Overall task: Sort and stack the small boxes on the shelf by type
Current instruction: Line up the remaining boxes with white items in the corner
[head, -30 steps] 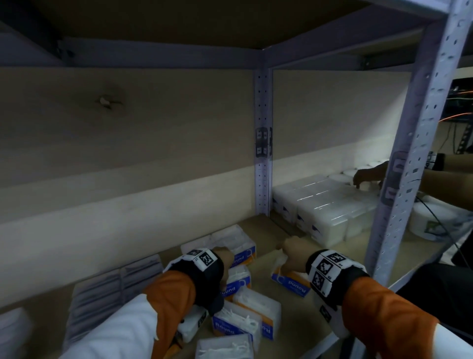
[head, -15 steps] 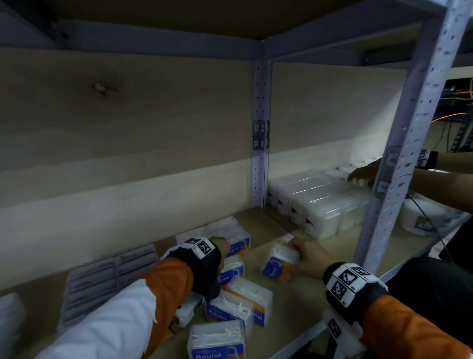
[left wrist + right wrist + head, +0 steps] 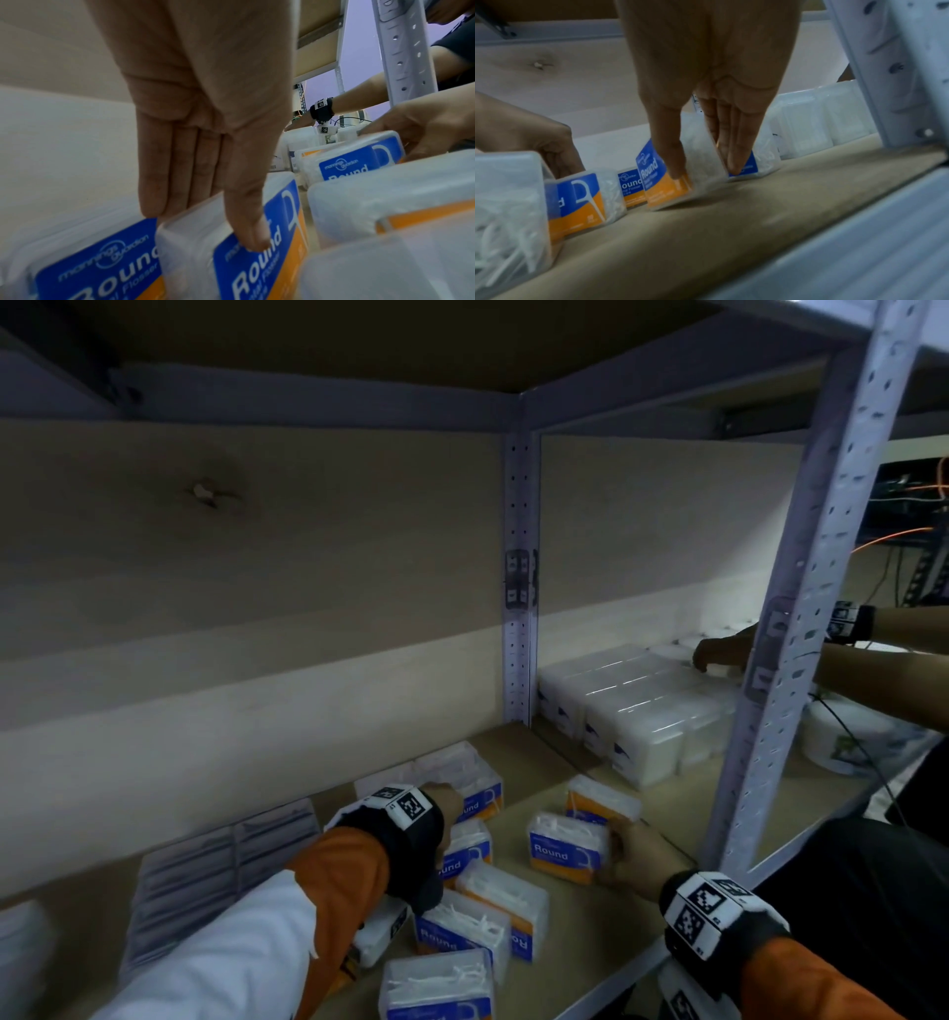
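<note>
Sorting step in progress: right hand (image 3: 634, 857) is pinching one Round flosser box (image 3: 567, 849), thumb on the label face, fingers (image 3: 734, 142) on the back. Box is tilting on its lower edge on the shelf board (image 3: 606, 932), just in front of another flosser box (image 3: 605, 801). Left hand (image 3: 445, 806) is resting with straight fingers (image 3: 180, 172) on top of the back row of flosser boxes (image 3: 480, 785), thumb on one label, not gripping anything. More loose flosser boxes (image 3: 480, 924) are lying scattered near the front edge. White boxes (image 3: 631, 706) are sitting in the next bay, well apart; another person's hand (image 3: 716, 652) is working there. Judgement: early in the task. Next move is probably carrying the held box over to the left-hand group, squaring it label-forward and keeping the pinch firm, since smooth plastic may slip.
</note>
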The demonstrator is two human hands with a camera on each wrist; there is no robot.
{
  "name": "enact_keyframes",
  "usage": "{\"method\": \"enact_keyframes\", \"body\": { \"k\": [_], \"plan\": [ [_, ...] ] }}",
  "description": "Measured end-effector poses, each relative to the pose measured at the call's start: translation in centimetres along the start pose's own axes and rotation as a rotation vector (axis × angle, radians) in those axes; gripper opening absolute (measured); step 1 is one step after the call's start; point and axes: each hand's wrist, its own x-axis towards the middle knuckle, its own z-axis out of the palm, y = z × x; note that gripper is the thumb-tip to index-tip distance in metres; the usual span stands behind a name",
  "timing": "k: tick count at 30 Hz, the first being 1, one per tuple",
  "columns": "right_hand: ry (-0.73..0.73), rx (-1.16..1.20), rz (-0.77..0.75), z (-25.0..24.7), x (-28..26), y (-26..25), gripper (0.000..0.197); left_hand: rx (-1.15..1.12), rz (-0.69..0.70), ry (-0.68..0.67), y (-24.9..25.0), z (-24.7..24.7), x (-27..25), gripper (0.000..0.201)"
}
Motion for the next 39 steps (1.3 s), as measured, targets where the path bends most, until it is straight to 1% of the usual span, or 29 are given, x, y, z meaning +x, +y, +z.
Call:
{"method": "enact_keyframes", "body": {
  "k": [2,5,7,9,11,13,16,18,20,22,25,27,30,35,37,39],
  "plan": [
    [0.005,-0.034,-0.010,-0.1,-0.3,-0.2,0.057,0.024,0.006,-0.014,0.3,0.2,0.2,0.046],
    [-0.014,-0.078,-0.010,-0.4,-0.3,-0.7,0.050,0.177,0.027,-0.121,0.8,-0.7,-1.2,0.055],
    [-0.025,-0.108,-0.042,-0.7,-0.1,-1.4,0.048,0.161,0.027,-0.109,0.5,-0.8,-1.4,0.055],
    [-0.034,-0.194,-0.094,-0.8,0.3,-2.2,0.053,0.109,0.074,-0.079,-0.1,-0.7,-1.7,0.052],
    [-0.033,-0.299,-0.126,-0.8,1.1,-3.2,0.055,0.072,0.102,-0.065,-0.6,-0.5,-2.0,0.045],
    [-0.047,-0.398,-0.127,-0.7,1.9,-4.0,0.052,0.043,0.101,-0.061,-1.0,-0.5,-2.3,0.036],
    [-0.081,-0.524,-0.120,-0.4,3.0,-4.7,0.046,-0.027,0.100,-0.065,-1.9,-0.4,-2.6,0.042],
    [-0.095,-0.592,-0.147,-0.3,3.6,-5.1,0.043,-0.049,0.092,-0.051,-2.4,0.0,-2.7,0.044],
    [-0.085,-0.653,-0.202,-0.2,4.1,-5.5,0.039,0.049,0.095,-0.021,-3.1,0.5,-2.6,0.043],
    [-0.076,-0.643,-0.267,0.2,4.9,-6.0,0.039,0.097,0.088,-0.036,-3.4,0.7,-2.8,0.046],
    [-0.100,-0.574,-0.350,0.7,5.8,-7.2,0.047,0.040,0.035,-0.089,-3.9,0.5,-2.6,0.046],
    [-0.111,-0.557,-0.399,1.1,6.2,-8.2,0.050,0.047,0.036,-0.114,-4.0,0.2,-2.7,0.046],
    [-0.115,-0.623,-0.494,1.5,6.9,-9.5,0.049,0.081,0.053,-0.113,-4.0,0.0,-2.7,0.044],
    [-0.152,-0.675,-0.542,2.2,7.7,-10.7,0.052,0.119,0.063,-0.132,-4.0,0.0,-2.7,0.043],
    [-0.164,-0.671,-0.554,2.6,8.0,-10.8,0.053,0.120,0.076,-0.148,-3.9,-0.2,-2.8,0.035],
    [-0.170,-0.652,-0.566,2.8,8.4,-10.9,0.052,0.116,0.094,-0.121,-4.0,0.0,-2.6,0.017]
  ]
}}
